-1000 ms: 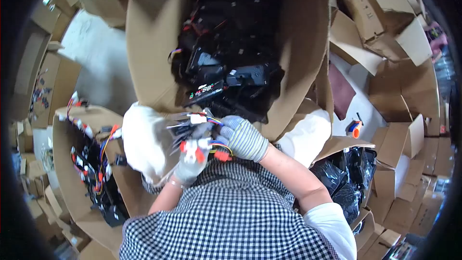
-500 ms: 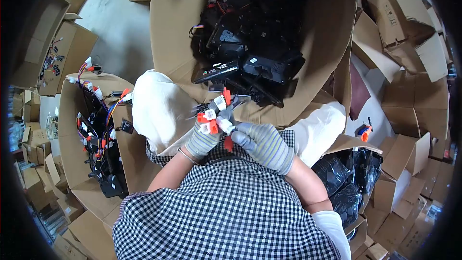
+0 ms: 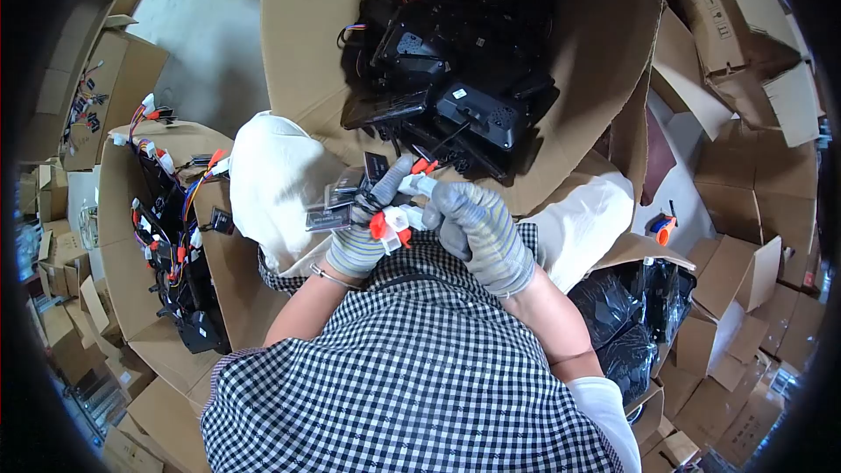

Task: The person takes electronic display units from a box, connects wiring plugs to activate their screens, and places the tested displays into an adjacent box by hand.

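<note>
My left hand (image 3: 361, 241), in a striped grey glove, is closed on a bunch of small dark modules (image 3: 337, 201) that fan out to its left. Red and white connectors (image 3: 391, 228) stick out beside its fingers. My right hand (image 3: 482, 236), gloved too, has its fingers bent together at a white connector (image 3: 417, 184) of the bunch. Just beyond the hands, black electronic units (image 3: 480, 116) lie piled in a large cardboard box (image 3: 307, 52). The fingertips of my right hand are partly hidden.
At the left, a carton (image 3: 123, 271) holds black parts with coloured wires (image 3: 188, 201). Black plastic-wrapped items (image 3: 613, 307) fill a box at the right. An orange and blue roll (image 3: 663, 228) lies on the floor behind it. Cardboard boxes (image 3: 745, 180) stand around.
Both hands have turned the bunch, so its modules now spread to the left. My right hand has moved slightly up and left. The lit display in the large box no longer shows.
</note>
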### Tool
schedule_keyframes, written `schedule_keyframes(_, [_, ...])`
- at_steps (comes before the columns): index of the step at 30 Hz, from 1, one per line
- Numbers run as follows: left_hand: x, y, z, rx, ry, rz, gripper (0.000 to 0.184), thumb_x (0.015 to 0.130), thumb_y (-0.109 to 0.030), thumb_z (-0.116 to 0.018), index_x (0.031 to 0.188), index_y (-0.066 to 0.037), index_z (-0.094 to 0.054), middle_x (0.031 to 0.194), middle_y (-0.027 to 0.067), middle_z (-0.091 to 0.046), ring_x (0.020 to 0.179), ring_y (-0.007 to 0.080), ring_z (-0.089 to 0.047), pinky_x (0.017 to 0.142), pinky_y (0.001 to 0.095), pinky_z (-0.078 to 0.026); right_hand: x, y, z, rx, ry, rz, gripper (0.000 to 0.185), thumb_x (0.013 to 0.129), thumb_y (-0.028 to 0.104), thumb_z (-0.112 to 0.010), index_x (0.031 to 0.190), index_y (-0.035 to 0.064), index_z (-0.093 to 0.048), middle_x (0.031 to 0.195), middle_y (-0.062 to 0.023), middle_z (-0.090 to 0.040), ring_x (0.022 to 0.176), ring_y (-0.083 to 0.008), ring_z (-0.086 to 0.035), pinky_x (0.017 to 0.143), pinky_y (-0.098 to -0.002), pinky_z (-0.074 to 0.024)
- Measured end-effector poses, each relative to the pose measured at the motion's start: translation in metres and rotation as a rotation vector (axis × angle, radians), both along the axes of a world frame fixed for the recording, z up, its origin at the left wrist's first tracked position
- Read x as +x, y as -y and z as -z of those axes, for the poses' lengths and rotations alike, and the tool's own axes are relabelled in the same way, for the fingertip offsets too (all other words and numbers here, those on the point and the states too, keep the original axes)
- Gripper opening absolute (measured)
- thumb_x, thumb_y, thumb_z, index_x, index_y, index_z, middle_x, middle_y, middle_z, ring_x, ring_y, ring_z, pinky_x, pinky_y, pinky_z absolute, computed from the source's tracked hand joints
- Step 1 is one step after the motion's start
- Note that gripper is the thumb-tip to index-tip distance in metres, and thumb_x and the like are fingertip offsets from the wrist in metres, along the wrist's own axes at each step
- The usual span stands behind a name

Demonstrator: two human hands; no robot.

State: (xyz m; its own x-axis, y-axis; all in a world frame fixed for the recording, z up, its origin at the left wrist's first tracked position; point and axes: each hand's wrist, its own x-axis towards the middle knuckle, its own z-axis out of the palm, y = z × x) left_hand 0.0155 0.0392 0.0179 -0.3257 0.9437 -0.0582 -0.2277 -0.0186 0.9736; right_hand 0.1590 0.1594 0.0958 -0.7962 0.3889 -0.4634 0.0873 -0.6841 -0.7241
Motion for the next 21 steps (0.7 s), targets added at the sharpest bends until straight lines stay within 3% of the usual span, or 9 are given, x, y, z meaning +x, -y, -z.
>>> schedule_keyframes(2, [0.001, -0.005, -0.004, 0.093, -0.515, -0.016, 0.053, 0.090, -0.013, -0.053, 0.140, -0.006, -0.036, 0.118, 0.0104, -0.059, 0.096, 0.0154, -0.060, 0.084, 0.0279, -0.048, -0.004, 0.001, 0.000, -0.034, 0.037, 0.041, 0.035, 0.091, 0.037, -0.055, 0.080, 0.0052, -0.061, 0.055, 0.0044, -0.047, 0.045, -0.0021, -0.035, 0.042, -0.0185, -0.0241])
schedule_keyframes(3, [-0.001, -0.006, -0.003, 0.092, -0.510, -0.012, 0.053, 0.090, -0.013, -0.053, 0.140, -0.006, -0.036, 0.118, 0.0104, -0.059, 0.096, 0.0154, -0.060, 0.084, 0.0279, -0.048, -0.004, 0.002, 0.000, -0.068, 0.075, 0.084, 0.035, 0.091, 0.037, -0.055, 0.078, 0.0053, -0.060, 0.054, 0.0042, -0.047, 0.043, -0.0024, -0.035, 0.041, -0.0186, -0.0243])
schedule_keyframes(5, [-0.008, -0.004, 0.000, -0.081, -0.870, 0.077, 0.055, 0.090, -0.013, -0.053, 0.141, -0.006, -0.033, 0.120, 0.0127, -0.057, 0.096, 0.0177, -0.060, 0.084, 0.0294, -0.048, -0.001, 0.003, 0.012, -0.091, 0.095, 0.105, 0.035, 0.092, 0.036, -0.054, 0.078, 0.0046, -0.059, 0.052, 0.0038, -0.046, 0.041, -0.0030, -0.035, 0.040, -0.0190, -0.0244])
schedule_keyframes(6, [-0.006, -0.004, 0.009, -0.080, -0.659, 0.093, 0.055, 0.089, -0.011, -0.054, 0.141, -0.006, -0.033, 0.122, 0.0137, -0.056, 0.096, 0.0190, -0.060, 0.083, 0.0301, -0.049, 0.000, 0.004, 0.017, -0.112, 0.111, 0.122, 0.035, 0.092, 0.036, -0.054, 0.079, 0.0040, -0.059, 0.051, 0.0035, -0.045, 0.039, -0.0035, -0.034, 0.039, -0.0194, -0.0244])
schedule_keyframes(11, [-0.006, 0.005, 0.024, -0.189, -0.766, 0.120, 0.051, 0.089, -0.009, -0.053, 0.138, -0.005, -0.039, 0.118, 0.0131, -0.059, 0.094, 0.0181, -0.061, 0.077, 0.0275, -0.050, 0.006, 0.003, 0.031, -0.526, 0.055, 0.189, 0.035, 0.093, 0.034, -0.051, 0.075, 0.0041, -0.055, 0.047, 0.0043, -0.038, 0.036, -0.0054, -0.033, 0.035, -0.0200, -0.0245])
schedule_keyframes(15, [-0.005, 0.001, 0.018, -0.166, -1.282, -0.009, 0.056, 0.075, -0.029, -0.063, 0.128, -0.015, -0.055, 0.080, 0.0086, -0.059, 0.064, 0.0206, -0.055, 0.052, 0.0321, -0.041, 0.011, 0.006, 0.040, -0.713, -0.006, 0.198, 0.032, 0.096, 0.030, -0.046, 0.078, 0.0055, -0.053, 0.047, 0.0044, -0.036, 0.035, -0.0061, -0.032, 0.035, -0.0205, -0.0244])
schedule_keyframes(19, [-0.006, -0.001, 0.014, -0.066, -1.303, -0.043, 0.053, 0.075, -0.027, -0.063, 0.125, -0.014, -0.057, 0.078, 0.0083, -0.059, 0.060, 0.0189, -0.055, 0.051, 0.0319, -0.039, 0.010, 0.017, 0.040, -0.721, 0.014, 0.225, 0.031, 0.096, 0.030, -0.046, 0.076, 0.0076, -0.052, 0.047, 0.0047, -0.035, 0.036, -0.0061, -0.033, 0.035, -0.0204, -0.0258])
schedule_keyframes(20, [-0.005, 0.002, 0.022, -0.119, -1.208, 0.008, 0.050, 0.077, -0.026, -0.062, 0.125, -0.014, -0.057, 0.082, 0.0089, -0.061, 0.063, 0.0194, -0.057, 0.053, 0.0326, -0.041, 0.009, 0.018, 0.042, -0.649, 0.035, 0.235, 0.031, 0.095, 0.031, -0.046, 0.076, 0.0076, -0.053, 0.048, 0.0047, -0.037, 0.037, -0.0060, -0.033, 0.036, -0.0203, -0.0260])
schedule_keyframes(21, [0.002, -0.002, 0.024, -0.040, -0.894, -0.009, 0.045, 0.082, -0.023, -0.059, 0.126, -0.013, -0.057, 0.089, 0.0100, -0.062, 0.069, 0.0211, -0.059, 0.059, 0.0339, -0.045, 0.007, 0.017, 0.045, -0.571, 0.052, 0.247, 0.032, 0.095, 0.032, -0.046, 0.076, 0.0076, -0.053, 0.048, 0.0047, -0.038, 0.037, -0.0058, -0.034, 0.036, -0.0202, -0.0261])
